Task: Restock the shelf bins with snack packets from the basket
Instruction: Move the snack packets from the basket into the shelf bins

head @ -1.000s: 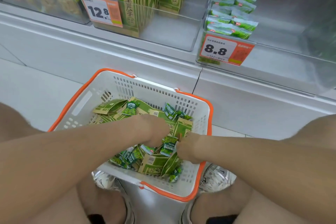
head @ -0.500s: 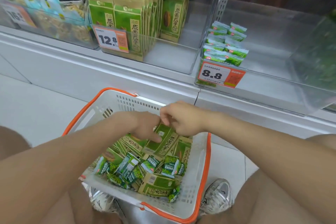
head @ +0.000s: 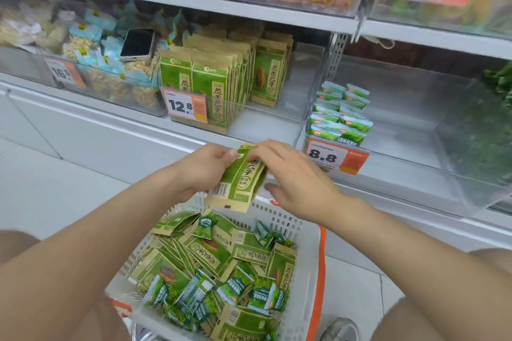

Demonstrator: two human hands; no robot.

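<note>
**Seed packets [head: 241,177] held in both hands, 12.8 bin up and to the left**

Left hand [head: 205,171] grips the small stack by its left edge, thumb on the printed face. Right hand [head: 296,183] holds the upper end, fingers draped over the top edge, thumb by the right edge. The hands are close together, both clamped on the same stack. Can't tell how many packets are in it.

The stack hangs just above the far rim of the basket [head: 321,252]. Barcode end is down, long axis near upright, top leaning right and away.

Target, going by the matching print, is the clear bin [head: 277,116] behind the 12.8 price tag [head: 187,105]. It lies ahead of and above the hands, shifted left, so the left hand is on the nearer side.

Stocked packets [head: 219,83] stand upright in it, faces forward, filed front to back along the bin's left side, with a shorter row at back right. The front right of the bin floor is bare, so that's the open room. My read is that the stack needs little turning, only straightening and a lift over the front wall.

Edges to watch:
- Bin's clear front wall and the tag on it.
- Shelf board [head: 221,7] above, which caps entry height.
- Perforated post [head: 334,57] at the bin's right.
- Phone [head: 137,44] lying on the goods in the bin just left.

The 8.8 bin [head: 401,133] to the right holds small green packets [head: 342,116], so it's the wrong slot for this stack. The basket holds plenty of both kinds, mixed, so I'd judge most of the job is left.
</note>
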